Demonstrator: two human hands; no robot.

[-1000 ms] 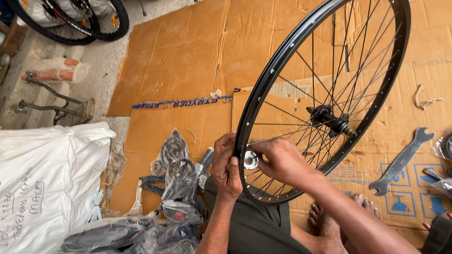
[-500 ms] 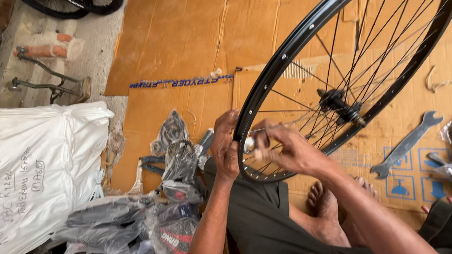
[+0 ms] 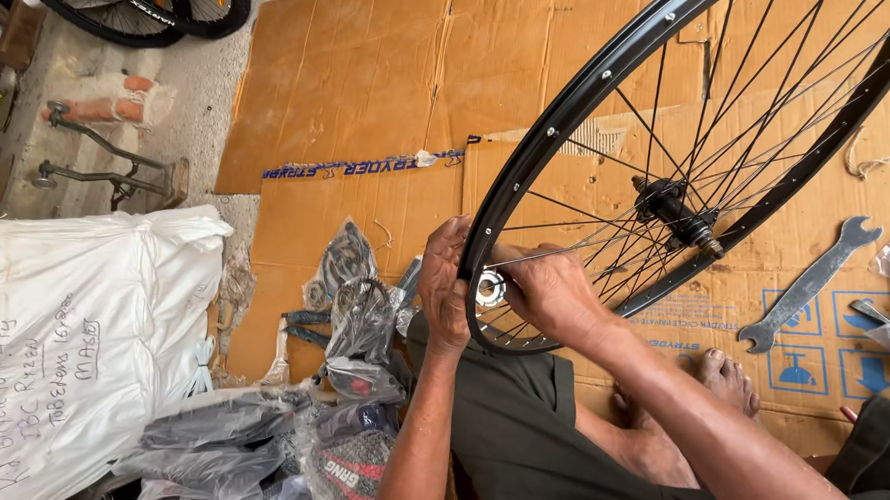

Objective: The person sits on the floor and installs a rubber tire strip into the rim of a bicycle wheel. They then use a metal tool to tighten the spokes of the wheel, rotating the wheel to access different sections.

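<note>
Bicycle wheel point(image 3: 597, 97) laced, hub point(image 3: 672, 212) centred. Left hand point(image 3: 446, 284) fingers clamp rim at 7 o'clock; right hand point(image 3: 550, 291) fingers pinch small round silver tool point(image 3: 489, 288) on spoke end. Other spokes' tension: cannot tell. Wrench point(image 3: 809, 285) lies unused on cardboard point(image 3: 360, 75).

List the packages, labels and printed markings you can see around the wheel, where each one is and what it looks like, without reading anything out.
White sack: far left, bulky, dark handwriting on its side.
Sticker strip: on the cardboard behind the wheel, long, narrow, blue with pale lettering.
Handling symbols: printed in blue squares on the flattened cardboard, lower right, beside the spanner.
Plastic bags: bottom left, clear and grey, holding dark parts; one shows a red and white label.
</note>
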